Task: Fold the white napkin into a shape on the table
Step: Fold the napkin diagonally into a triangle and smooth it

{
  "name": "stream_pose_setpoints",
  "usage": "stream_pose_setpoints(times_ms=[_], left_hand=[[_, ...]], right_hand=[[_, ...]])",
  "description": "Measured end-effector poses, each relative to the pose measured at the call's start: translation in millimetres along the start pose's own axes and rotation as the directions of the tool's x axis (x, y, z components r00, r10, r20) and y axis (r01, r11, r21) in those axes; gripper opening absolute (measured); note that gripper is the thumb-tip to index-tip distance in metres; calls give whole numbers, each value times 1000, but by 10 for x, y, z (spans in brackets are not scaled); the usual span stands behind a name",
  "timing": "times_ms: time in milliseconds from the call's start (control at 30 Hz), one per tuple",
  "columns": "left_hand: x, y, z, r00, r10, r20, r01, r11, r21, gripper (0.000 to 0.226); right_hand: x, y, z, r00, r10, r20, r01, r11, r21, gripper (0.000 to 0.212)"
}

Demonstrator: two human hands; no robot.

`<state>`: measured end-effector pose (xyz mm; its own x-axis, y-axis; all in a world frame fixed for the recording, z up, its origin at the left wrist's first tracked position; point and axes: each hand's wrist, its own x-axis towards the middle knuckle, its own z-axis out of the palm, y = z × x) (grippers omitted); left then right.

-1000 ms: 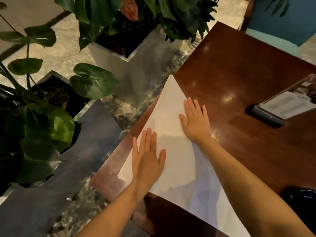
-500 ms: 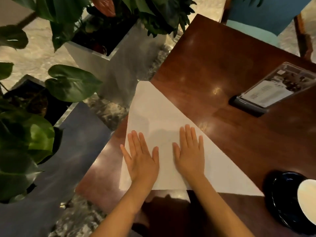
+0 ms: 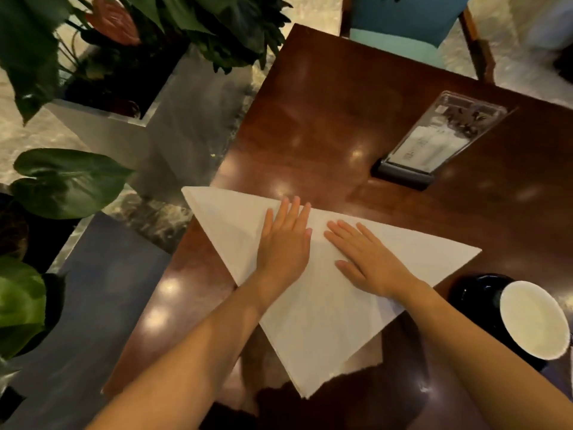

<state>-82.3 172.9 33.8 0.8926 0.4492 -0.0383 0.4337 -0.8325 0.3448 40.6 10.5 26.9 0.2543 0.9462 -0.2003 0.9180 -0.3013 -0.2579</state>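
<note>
The white napkin [image 3: 322, 318] lies folded into a large triangle on the dark wooden table [image 3: 335, 119]. Its long edge runs from the left table edge to the right, and its point faces me. My left hand [image 3: 285, 240] rests flat on the napkin near the long edge, fingers together and pointing away. My right hand [image 3: 366, 259] lies flat beside it, fingers pointing left toward my left hand. Both palms press on the cloth and neither grips it. The napkin's left corner hangs slightly past the table edge.
A clear menu stand [image 3: 434, 141] in a dark base stands at the right back. A white cup [image 3: 533, 321] on a dark saucer [image 3: 477, 293] sits at the right, close to the napkin's right corner. Planters with big green leaves [image 3: 71, 181] stand left of the table. A blue chair [image 3: 403, 29] is beyond.
The napkin has turned so its long edge now lies across the table and its point faces me. Both hands stayed flat on it, and my right hand now points left.
</note>
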Motion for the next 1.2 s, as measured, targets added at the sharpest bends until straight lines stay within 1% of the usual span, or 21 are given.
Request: stream_pose_setpoints(times_ms=[67,133,167,200,267,367,433,533,600,700,767,867,967,1000,1067,1133,1200], left_hand=[[96,42,160,994,87,67,-90,995,36,48],[108,52,266,992,102,76,-108,990,90,52],[96,42,307,993,95,65,-102,989,106,52],[73,35,320,994,88,66,-95,989,114,52],[39,19,320,995,97,28,-100,987,127,52],[26,-1,338,996,89,-21,-86,991,99,52],[22,-4,345,997,77,-25,-74,994,80,53],[27,3,354,996,76,-39,-73,995,74,54],[40,3,368,994,87,-66,-83,995,58,53],[53,16,377,991,95,-90,-89,994,66,53],[69,71,370,992,86,-91,-76,991,108,52],[153,204,355,994,66,-87,-51,984,173,49],[220,254,355,993,105,-48,-93,973,212,51],[224,236,365,991,128,-46,-115,969,221,51],[214,177,384,985,163,-63,-146,967,210,49],[199,110,399,978,188,-93,-171,971,165,48],[178,52,397,969,224,-108,-211,970,116,47]], right_hand=[[-5,6,-28,993,77,-91,-73,996,55,54],[105,-90,-12,967,173,-187,-157,983,98,52],[187,-172,22,958,195,-208,-174,978,115,52],[264,-252,72,955,209,-212,-187,975,120,51],[338,-320,179,950,244,-198,-234,970,72,50],[180,-88,160,916,361,-177,-368,930,-9,55],[-38,205,94,867,470,-166,-479,877,-20,59],[-411,628,-29,764,634,-120,-640,768,-18,60],[-545,745,-89,700,709,-86,-713,701,-22,62],[-514,745,-129,664,746,-55,-748,664,-29,64],[-467,710,-143,651,758,-33,-759,651,-13,63],[-429,693,-163,656,754,-32,-753,657,40,59],[-448,728,-256,674,731,-106,-728,682,71,49],[-471,760,-300,667,733,-136,-735,677,40,46],[-524,832,-389,625,762,-171,-778,626,-52,39],[-554,880,-445,581,796,-168,-814,570,-114,34],[-545,902,-489,557,817,-152,-830,538,-147,29]])
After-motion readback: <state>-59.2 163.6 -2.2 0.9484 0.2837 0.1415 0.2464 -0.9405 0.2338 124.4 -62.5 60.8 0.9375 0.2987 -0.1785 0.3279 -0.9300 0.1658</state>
